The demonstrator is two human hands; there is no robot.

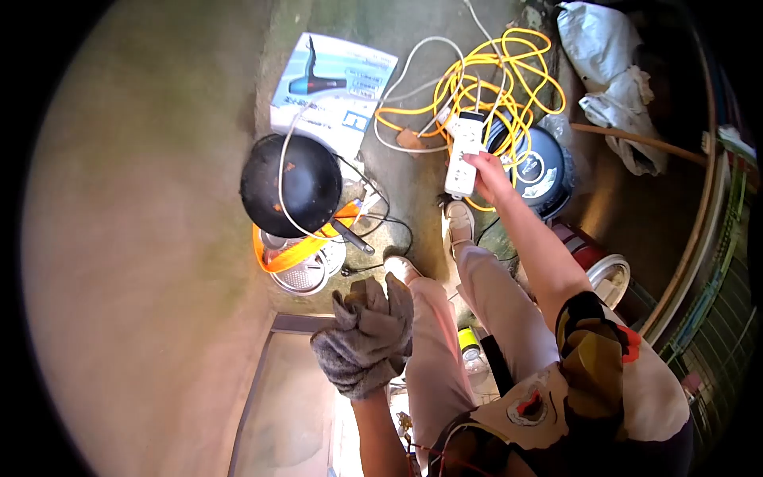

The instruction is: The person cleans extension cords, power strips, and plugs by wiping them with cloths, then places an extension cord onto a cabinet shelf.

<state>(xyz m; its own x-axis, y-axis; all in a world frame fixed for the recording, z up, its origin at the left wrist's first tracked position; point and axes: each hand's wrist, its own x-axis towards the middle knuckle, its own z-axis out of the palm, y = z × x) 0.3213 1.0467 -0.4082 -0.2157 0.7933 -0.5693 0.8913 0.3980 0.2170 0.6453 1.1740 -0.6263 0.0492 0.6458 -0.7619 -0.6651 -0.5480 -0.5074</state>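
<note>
Head view: the right hand (490, 180) is closed around one side of a white power strip (465, 151), its thumb on the socket face, above the floor (405, 184). The left hand (364, 367) is covered by a grey cloth (367, 322); how far its fingers are closed cannot be told. Loops of yellow cable (482, 58) spread beside the far end of the strip and across a dark round lid (552, 163) to its right. On the left, close to the wall (151, 199), a black pan (291, 185) overlaps a printed box (338, 83), its handle angled toward the two shoes (458, 224). An orange strap (298, 254) crosses a metal strainer (304, 278) below the pan's near rim. A span of floor separates pan and strip, with black cord along its lower part; white sacks (600, 44) border the right side.
</note>
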